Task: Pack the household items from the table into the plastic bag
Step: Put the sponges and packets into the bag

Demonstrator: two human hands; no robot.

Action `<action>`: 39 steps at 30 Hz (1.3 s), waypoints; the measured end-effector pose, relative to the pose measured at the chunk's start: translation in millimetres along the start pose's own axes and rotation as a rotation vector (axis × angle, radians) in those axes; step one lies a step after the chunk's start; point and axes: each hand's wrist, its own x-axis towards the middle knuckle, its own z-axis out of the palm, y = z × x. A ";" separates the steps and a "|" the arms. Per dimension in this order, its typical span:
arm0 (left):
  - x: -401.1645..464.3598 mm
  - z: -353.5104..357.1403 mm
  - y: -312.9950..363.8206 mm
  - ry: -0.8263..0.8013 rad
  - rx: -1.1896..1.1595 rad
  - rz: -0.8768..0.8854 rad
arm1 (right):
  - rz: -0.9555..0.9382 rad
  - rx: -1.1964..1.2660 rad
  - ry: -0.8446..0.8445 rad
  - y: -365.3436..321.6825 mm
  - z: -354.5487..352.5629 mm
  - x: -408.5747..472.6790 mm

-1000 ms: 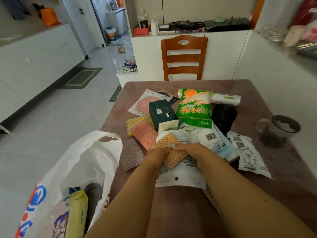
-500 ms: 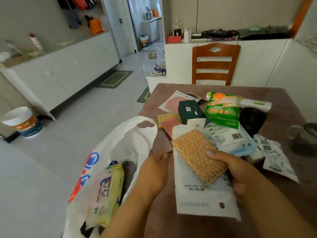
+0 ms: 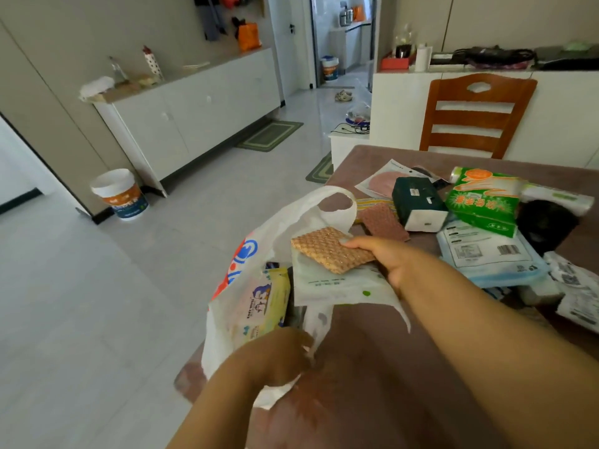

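A sponge (image 3: 330, 252) and packet (image 3: 340, 283) are pinched by the right hand (image 3: 393, 264) over the bag (image 3: 259, 254); at 6 o'clock its rim is gripped by the left hand (image 3: 275, 358).

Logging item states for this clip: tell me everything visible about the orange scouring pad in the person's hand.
The orange scouring pad is a flat rectangle with a glittery, woven-looking, bumpy surface. It lies tilted on a white plastic packet; the right hand pinches both together, thumb on the pad's near edge. It is held above the open mouth of the white plastic bag, not yet inside. The left hand grips the bag's near rim.
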 end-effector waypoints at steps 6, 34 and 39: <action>-24.5 -25.4 -4.8 -0.113 -0.424 0.034 | -0.007 -0.281 0.058 -14.3 29.0 18.2; 18.6 -107.6 -77.4 0.567 -0.565 -0.253 | -0.222 -0.771 0.457 29.5 92.4 81.3; 15.2 -114.9 -58.9 0.612 -0.473 -0.260 | -0.357 -0.874 0.489 20.7 80.2 74.8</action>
